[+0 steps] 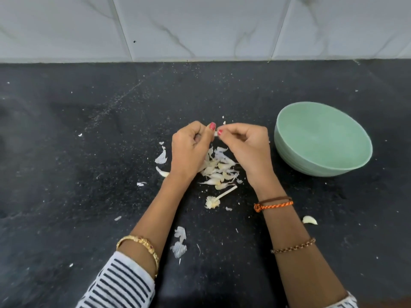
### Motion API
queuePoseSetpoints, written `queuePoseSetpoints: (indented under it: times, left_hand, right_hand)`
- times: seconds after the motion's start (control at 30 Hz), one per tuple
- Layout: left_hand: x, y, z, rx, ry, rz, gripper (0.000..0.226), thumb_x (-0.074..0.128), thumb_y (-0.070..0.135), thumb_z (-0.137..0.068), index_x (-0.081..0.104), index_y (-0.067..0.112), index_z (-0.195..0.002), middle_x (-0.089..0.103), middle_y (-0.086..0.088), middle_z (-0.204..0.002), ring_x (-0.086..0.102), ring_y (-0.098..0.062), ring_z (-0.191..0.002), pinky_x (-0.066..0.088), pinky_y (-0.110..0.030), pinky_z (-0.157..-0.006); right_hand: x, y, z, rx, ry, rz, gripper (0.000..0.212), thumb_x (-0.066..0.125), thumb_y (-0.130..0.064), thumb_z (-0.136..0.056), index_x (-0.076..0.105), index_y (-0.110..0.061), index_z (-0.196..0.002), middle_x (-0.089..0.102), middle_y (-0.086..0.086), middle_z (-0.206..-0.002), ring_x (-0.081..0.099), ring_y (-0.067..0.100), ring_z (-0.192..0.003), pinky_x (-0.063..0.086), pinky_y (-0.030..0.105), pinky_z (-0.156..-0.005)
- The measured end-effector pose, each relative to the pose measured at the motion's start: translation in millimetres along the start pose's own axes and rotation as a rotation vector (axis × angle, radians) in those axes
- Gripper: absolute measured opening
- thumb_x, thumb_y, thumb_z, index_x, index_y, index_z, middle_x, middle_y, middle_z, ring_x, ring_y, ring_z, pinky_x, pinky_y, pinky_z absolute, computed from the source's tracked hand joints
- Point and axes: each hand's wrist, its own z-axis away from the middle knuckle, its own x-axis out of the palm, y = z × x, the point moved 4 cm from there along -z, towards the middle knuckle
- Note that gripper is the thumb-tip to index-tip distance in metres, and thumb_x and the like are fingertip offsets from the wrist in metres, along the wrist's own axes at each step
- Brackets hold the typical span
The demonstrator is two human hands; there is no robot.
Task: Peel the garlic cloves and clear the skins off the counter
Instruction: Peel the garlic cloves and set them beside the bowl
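At centre frame, the left hand [191, 145] and right hand [246, 143] pinch one small clove [215, 134] between fingertips, above the skins [219, 168]. Light, firm and likely slippery, it seems best gripped at its ends; the papery skin tears easily.

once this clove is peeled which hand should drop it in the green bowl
Probably the right hand: the green bowl sits just to its right, while the left hand would have to cross over. Both hands pinch the clove now.
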Motion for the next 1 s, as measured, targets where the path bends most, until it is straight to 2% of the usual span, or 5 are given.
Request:
queuePoseSetpoints:
  times: [0.13, 0.47, 0.77, 0.9, 1.0]
  left_hand:
    - [0.5, 1.0, -0.1, -0.006, 0.012, 0.061, 0.049, 0.055, 0.034, -0.085, 0.053, -0.011, -0.065, 0.049, -0.026, -0.056, 0.037, -0.016, -0.053, 0.038, -0.036, -0.053]
    - [2.1, 0.4, 3.6, -0.084, 0.102, 0.061, 0.021, 0.063, 0.024, -0.088, 0.063, 0.010, -0.073, 0.045, 0.011, -0.052, 0.037, -0.001, -0.045, 0.032, -0.013, -0.049]
    - [6.3, -1.2, 1.7, -0.115, -0.006, 0.116, 0.044, 0.050, 0.014, -0.096, 0.048, 0.009, -0.052, 0.031, 0.015, -0.042, 0.026, -0.002, -0.043, 0.025, -0.015, -0.046]
    - [8.9, -4.6, 1.4, -0.206, -0.022, 0.273, 0.047, 0.052, 0.018, -0.095, 0.047, -0.010, -0.057, 0.035, -0.008, -0.058, 0.026, -0.019, -0.055, 0.024, -0.019, -0.046]
    - [5.8, -5.8, 0.8, -0.189, -0.009, 0.192, 0.052, 0.055, 0.019, -0.094, 0.045, -0.016, -0.057, 0.032, -0.008, -0.055, 0.025, -0.017, -0.052, 0.026, -0.017, -0.046]
  right_hand:
    - [0.8, 3.7, -1.9, 0.022, 0.001, 0.029, 0.008, 0.067, -0.014, -0.084, 0.073, -0.014, -0.088, 0.070, -0.008, -0.079, 0.065, -0.001, -0.077, 0.049, 0.009, -0.070]
    - [3.3, 1.5, -0.9, -0.058, 0.084, 0.153, 0.008, 0.064, -0.014, -0.085, 0.072, -0.016, -0.086, 0.066, -0.011, -0.073, 0.060, -0.001, -0.070, 0.048, 0.009, -0.066]
    - [4.6, -2.4, 3.3, 0.010, 0.024, 0.034, 0.025, 0.063, -0.006, -0.085, 0.065, -0.027, -0.070, 0.065, -0.008, -0.069, 0.062, 0.001, -0.068, 0.051, 0.011, -0.066]
    - [5.9, 0.6, 3.9, 0.103, 0.053, -0.080, 0.021, 0.063, -0.002, -0.084, 0.068, -0.019, -0.074, 0.064, -0.008, -0.068, 0.059, -0.004, -0.062, 0.047, 0.007, -0.063]
    - [8.3, 0.9, 6.7, -0.053, 0.178, 0.119, 0.015, 0.065, -0.001, -0.081, 0.073, -0.013, -0.080, 0.062, -0.015, -0.069, 0.059, -0.001, -0.068, 0.043, 0.004, -0.066]
